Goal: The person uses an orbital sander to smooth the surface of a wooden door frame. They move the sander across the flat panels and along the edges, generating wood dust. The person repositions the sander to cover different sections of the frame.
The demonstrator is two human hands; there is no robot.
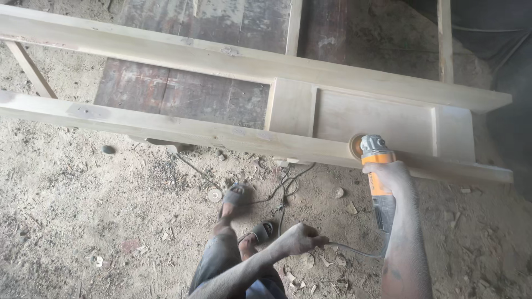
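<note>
My right hand (390,173) grips an orange and grey angle grinder (377,166). Its round sanding disc (356,146) rests against the near rail of a pale wooden door frame (166,124) with a recessed panel (371,119). My left hand (302,238) is closed on the grinder's power cord (349,250), held away from the tool at knee height. Both arms are coated in dust.
The frame lies across dark boards (183,91) above a dusty floor strewn with wood chips. My sandalled feet (244,213) stand below the frame. A spare sanding disc (214,194) and a dark cable (285,191) lie on the floor.
</note>
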